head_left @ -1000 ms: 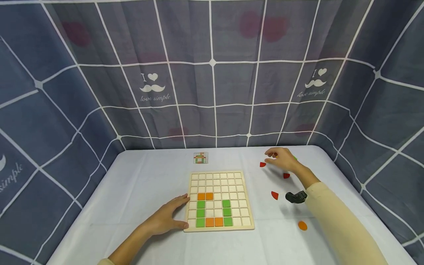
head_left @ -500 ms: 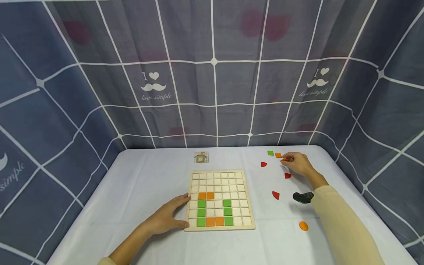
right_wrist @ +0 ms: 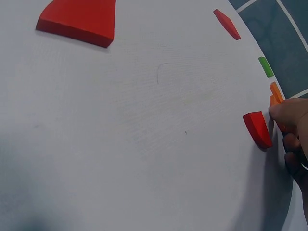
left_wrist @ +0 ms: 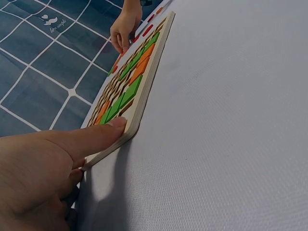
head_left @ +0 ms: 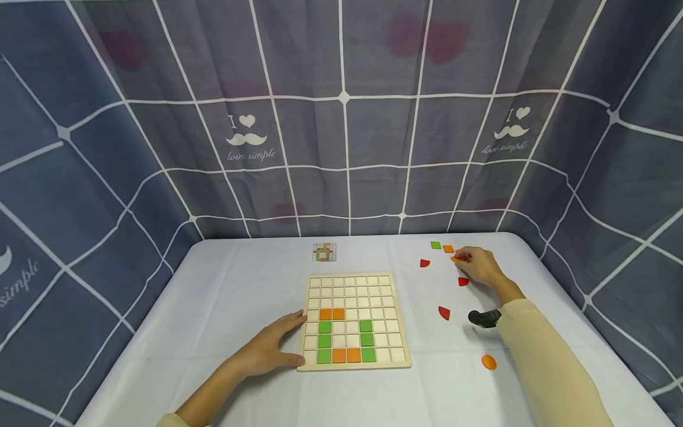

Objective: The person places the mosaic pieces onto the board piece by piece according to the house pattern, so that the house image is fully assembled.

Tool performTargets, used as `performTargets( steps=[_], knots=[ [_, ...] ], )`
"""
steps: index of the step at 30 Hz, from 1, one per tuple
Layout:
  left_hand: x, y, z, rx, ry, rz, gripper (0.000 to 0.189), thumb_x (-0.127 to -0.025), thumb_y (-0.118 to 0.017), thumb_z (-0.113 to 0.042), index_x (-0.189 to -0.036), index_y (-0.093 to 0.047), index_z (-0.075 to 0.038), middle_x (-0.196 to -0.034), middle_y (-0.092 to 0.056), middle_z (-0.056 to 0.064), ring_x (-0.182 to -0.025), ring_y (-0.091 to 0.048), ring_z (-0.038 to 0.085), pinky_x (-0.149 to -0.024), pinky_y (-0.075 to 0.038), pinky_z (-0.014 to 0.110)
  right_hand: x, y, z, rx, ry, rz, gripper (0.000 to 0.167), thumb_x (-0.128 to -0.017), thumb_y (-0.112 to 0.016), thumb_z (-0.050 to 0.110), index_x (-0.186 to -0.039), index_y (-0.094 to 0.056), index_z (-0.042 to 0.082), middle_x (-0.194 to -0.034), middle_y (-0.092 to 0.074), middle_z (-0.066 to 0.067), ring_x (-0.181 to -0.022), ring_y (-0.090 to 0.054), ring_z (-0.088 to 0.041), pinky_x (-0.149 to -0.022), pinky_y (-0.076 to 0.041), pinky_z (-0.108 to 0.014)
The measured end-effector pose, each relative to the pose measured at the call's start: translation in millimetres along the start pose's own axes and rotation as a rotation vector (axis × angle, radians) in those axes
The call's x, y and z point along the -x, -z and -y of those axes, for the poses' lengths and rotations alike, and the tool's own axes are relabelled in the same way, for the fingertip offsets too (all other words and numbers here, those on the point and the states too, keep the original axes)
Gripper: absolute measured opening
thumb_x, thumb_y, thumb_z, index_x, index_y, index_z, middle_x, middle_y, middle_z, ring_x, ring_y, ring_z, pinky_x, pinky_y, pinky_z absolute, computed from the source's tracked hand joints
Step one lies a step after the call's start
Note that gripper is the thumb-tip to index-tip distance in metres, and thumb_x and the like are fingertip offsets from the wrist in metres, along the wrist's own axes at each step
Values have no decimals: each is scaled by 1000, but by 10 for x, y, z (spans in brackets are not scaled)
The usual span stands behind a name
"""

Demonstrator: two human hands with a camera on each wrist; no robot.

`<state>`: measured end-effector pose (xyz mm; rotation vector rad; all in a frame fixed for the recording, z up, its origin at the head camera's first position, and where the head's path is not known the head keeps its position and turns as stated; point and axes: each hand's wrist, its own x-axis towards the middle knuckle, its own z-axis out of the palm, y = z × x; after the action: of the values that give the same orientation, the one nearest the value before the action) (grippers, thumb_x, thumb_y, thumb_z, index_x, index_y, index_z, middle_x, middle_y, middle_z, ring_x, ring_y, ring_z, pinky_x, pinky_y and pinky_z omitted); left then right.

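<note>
A wooden grid board (head_left: 374, 295), set with green and orange square tiles, lies on the white table. My left hand (head_left: 265, 351) rests along its left edge with the fingers extended; in the left wrist view the thumb (left_wrist: 103, 136) lies on the corner of the rim. At the back right, my right hand (head_left: 480, 265) pinches a small orange piece (head_left: 457, 258) at the tabletop, largely hidden by the fingers. Just beyond are an orange tile (head_left: 448, 249) and a green tile (head_left: 436, 245). A red quarter-round piece (head_left: 463, 281) lies close below the hand.
A small pattern card (head_left: 324, 252) lies behind the board. Two more red pieces, one farther back (head_left: 424, 263) and one nearer (head_left: 444, 313), lie right of the board. An orange round piece (head_left: 488, 362) is near the right sleeve. Grid-patterned curtains (head_left: 373, 130) enclose the table.
My right hand has shifted right, uncovering the green and orange tiles, and has pinched an orange piece. During the last half second it hardly moves. The left hand stays on the board.
</note>
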<state>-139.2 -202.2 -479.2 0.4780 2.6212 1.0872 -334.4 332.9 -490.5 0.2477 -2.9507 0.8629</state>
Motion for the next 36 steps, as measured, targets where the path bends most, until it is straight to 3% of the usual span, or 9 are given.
performTargets(
  steps=[10, 16, 19, 25, 36],
  knots=[
    [-5, 2, -4, 6, 1, 4, 91, -80, -90, -37, -156, -47, -9, -164, -36, 9, -151, -25, 42, -118, -21, 67, 73, 51, 18, -5, -47, -19, 37, -91, -72, 11, -121, -69, -10, -103, -69, -20, -91, -59, -34, -87, -51, -50],
    [-3, 9, -11, 5, 13, 2, 92, -79, -90, -38, -156, -47, -10, -165, -36, 9, -152, -25, 42, -118, -20, 67, 37, 57, 103, -35, -17, -4, 40, -90, -74, 14, -123, -70, -8, -101, -70, -14, -89, -59, -29, -78, -51, -38],
    [-2, 10, -9, 8, 17, 1, 92, -79, -90, -37, -155, -48, -10, -164, -36, 9, -151, -25, 42, -118, -21, 67, -1, 47, 212, -45, 35, 2, 39, -89, -76, 17, -120, -72, -6, -100, -70, -13, -87, -58, -27, -74, -50, -35],
    [-5, 11, -3, 12, 10, -1, 92, -79, -90, -36, -155, -48, -9, -164, -36, 9, -151, -26, 42, -118, -21, 67, -36, 16, 495, -57, 181, 20, 30, -84, -76, 9, -112, -76, -2, -96, -70, -8, -87, -58, -25, -79, -50, -39],
    [-8, 9, -16, 11, 14, -2, 91, -79, -90, -36, -155, -48, -9, -164, -36, 9, -152, -25, 41, -118, -21, 67, 45, -136, 986, -85, 382, 83, 28, -79, -78, 7, -108, -79, 5, -92, -70, 2, -87, -62, -26, -79, -50, -40]
  ],
)
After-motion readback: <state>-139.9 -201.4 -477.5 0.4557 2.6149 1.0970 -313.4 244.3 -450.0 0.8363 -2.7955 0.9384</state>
